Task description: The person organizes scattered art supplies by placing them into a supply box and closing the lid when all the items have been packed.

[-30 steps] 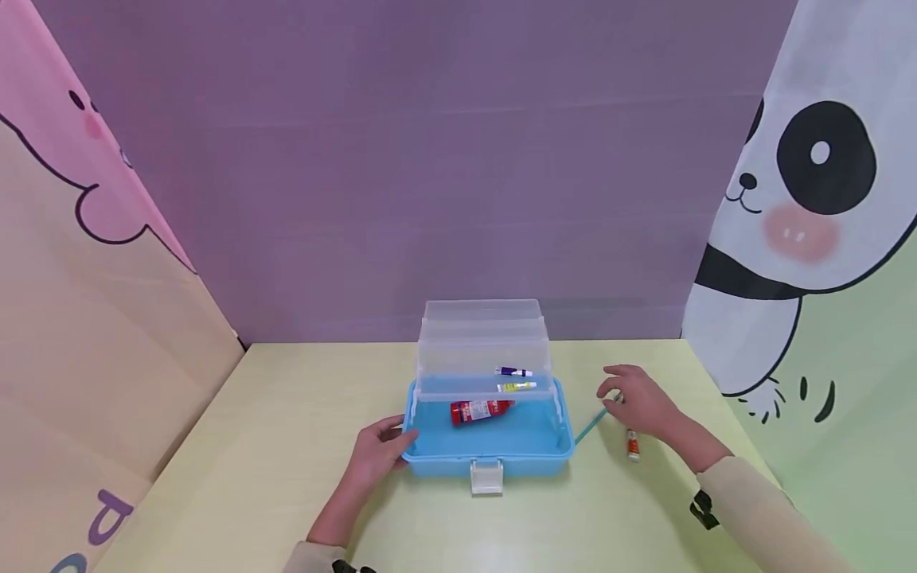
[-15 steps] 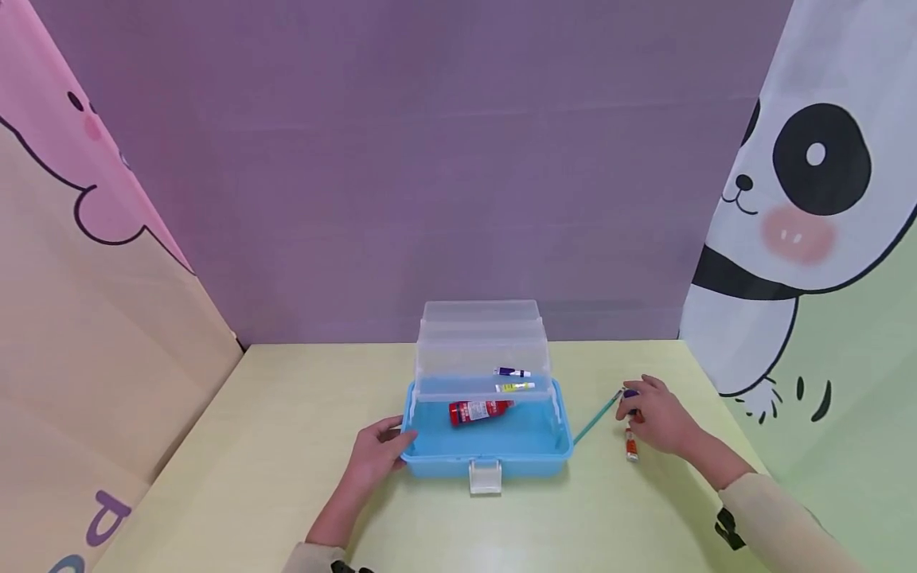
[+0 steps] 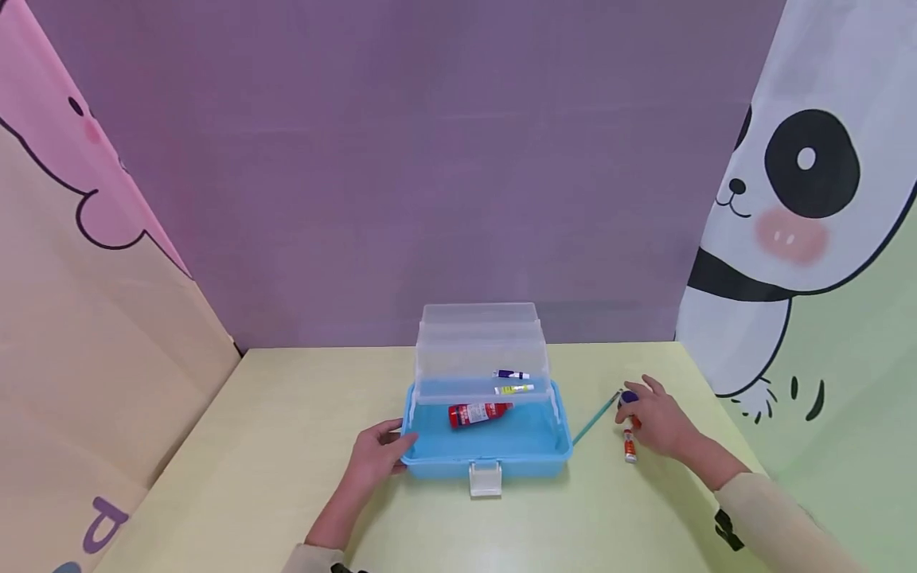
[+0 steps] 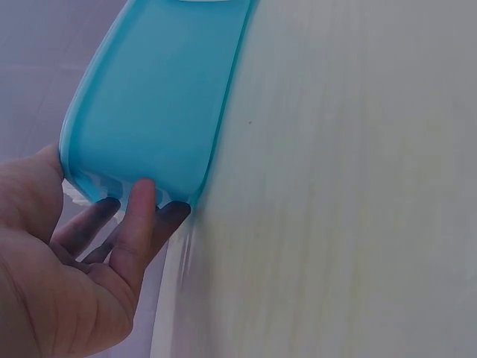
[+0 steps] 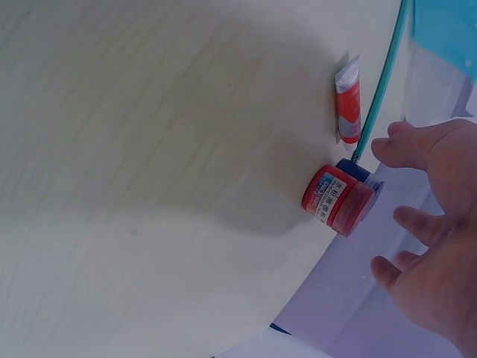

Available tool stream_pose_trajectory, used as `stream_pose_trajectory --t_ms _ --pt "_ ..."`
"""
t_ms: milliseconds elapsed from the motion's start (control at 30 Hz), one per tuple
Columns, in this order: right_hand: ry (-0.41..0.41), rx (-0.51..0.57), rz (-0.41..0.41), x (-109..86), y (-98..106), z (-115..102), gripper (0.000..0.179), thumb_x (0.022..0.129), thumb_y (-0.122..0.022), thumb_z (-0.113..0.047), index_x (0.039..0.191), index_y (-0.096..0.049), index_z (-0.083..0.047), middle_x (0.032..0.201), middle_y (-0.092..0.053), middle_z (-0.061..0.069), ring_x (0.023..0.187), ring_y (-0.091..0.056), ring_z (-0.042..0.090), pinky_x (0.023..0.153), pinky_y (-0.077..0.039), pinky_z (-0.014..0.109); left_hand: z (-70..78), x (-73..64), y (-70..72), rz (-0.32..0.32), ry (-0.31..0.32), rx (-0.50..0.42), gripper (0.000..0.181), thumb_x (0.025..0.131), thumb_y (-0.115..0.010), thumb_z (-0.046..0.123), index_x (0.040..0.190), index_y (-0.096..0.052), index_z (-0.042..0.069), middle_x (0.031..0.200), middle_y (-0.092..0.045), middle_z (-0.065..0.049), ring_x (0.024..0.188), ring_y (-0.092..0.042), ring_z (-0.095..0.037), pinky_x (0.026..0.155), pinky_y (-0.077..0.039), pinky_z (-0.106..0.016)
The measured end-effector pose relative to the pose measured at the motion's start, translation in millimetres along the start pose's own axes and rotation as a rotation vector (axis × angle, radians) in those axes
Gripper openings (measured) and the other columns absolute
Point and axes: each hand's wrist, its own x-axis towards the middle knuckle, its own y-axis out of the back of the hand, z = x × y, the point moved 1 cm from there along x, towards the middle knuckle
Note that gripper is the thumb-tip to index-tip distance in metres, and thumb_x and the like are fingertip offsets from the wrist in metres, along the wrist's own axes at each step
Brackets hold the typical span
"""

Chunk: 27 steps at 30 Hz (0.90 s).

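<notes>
My left hand (image 3: 374, 455) grips the left end of a light blue plastic box (image 3: 444, 460), thumb at the rim and fingers against the outer wall (image 4: 160, 104). Its clear lid (image 3: 481, 350) stands raised at the back. A red bottle (image 3: 478, 414) lies inside. Over on the right, my right hand (image 3: 662, 422) reaches toward a red paint jar (image 5: 328, 195) and a dark blue paint jar (image 5: 353, 169). Its fingers are spread and hold nothing in the right wrist view. Beside the jars lie an orange-red paint tube (image 5: 348, 108) and a teal paintbrush (image 5: 381, 82).
A purple tube (image 3: 512, 374) and a yellow tube (image 3: 514, 390) show at the clear lid; whether in front or behind I cannot tell. A white latch (image 3: 485, 479) hangs at the box front. Purple cloth (image 3: 458, 199) stands behind the pale table (image 3: 308, 414).
My right hand has moved away from the upper end of the paintbrush, rightward and down to the jars, and then stayed there. The left hand has kept its hold on the box.
</notes>
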Motion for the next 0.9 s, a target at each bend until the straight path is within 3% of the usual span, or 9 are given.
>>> stream_pose_trajectory --t_ms 233,567,733,900 --pt "-0.046 -0.049 -0.003 -7.7 -0.1 -0.5 0.027 0.067 -0.07 0.008 0.077 -0.074 -0.016 0.118 -0.059 0.03 0.122 -0.039 0.058 0.085 -0.044 0.067 1.5 2.0 -3.1 -0.034 -0.005 -0.014 0.054 0.088 -0.074 0.022 0.13 -0.055 -0.006 0.105 -0.065 -0.019 0.077 -0.069 -0.025 0.064 -0.059 -0.038" --pt "-0.071 -0.043 -0.04 -6.0 -2.8 -5.9 0.018 0.069 -0.081 -0.005 0.078 -0.073 -0.018 0.122 -0.055 0.032 0.122 -0.036 0.06 0.079 -0.047 0.067 1.6 2.1 2.2 0.001 0.003 -0.011 0.049 0.089 -0.072 0.018 0.128 -0.057 -0.006 0.107 -0.065 -0.021 0.08 -0.069 -0.026 0.063 -0.059 -0.039" --pt "-0.016 -0.008 -0.035 -12.0 -6.6 -2.5 0.021 0.068 -0.083 -0.007 0.081 -0.072 -0.019 0.121 -0.055 0.033 0.12 -0.039 0.06 0.085 -0.042 0.07 0.4 0.6 2.8 -0.007 0.007 -0.024 0.051 0.089 -0.073 0.02 0.129 -0.056 -0.006 0.105 -0.066 -0.019 0.077 -0.068 -0.025 0.064 -0.059 -0.039" --pt "0.001 0.012 -0.061 -14.1 -4.8 -0.3 0.024 0.066 -0.086 -0.01 0.077 -0.07 -0.023 0.124 -0.054 0.034 0.121 -0.036 0.061 0.082 -0.042 0.072 0.1 0.3 2.0 -0.001 0.012 -0.029 0.053 0.088 -0.074 0.022 0.129 -0.057 -0.005 0.107 -0.065 -0.02 0.077 -0.068 -0.025 0.064 -0.059 -0.04"
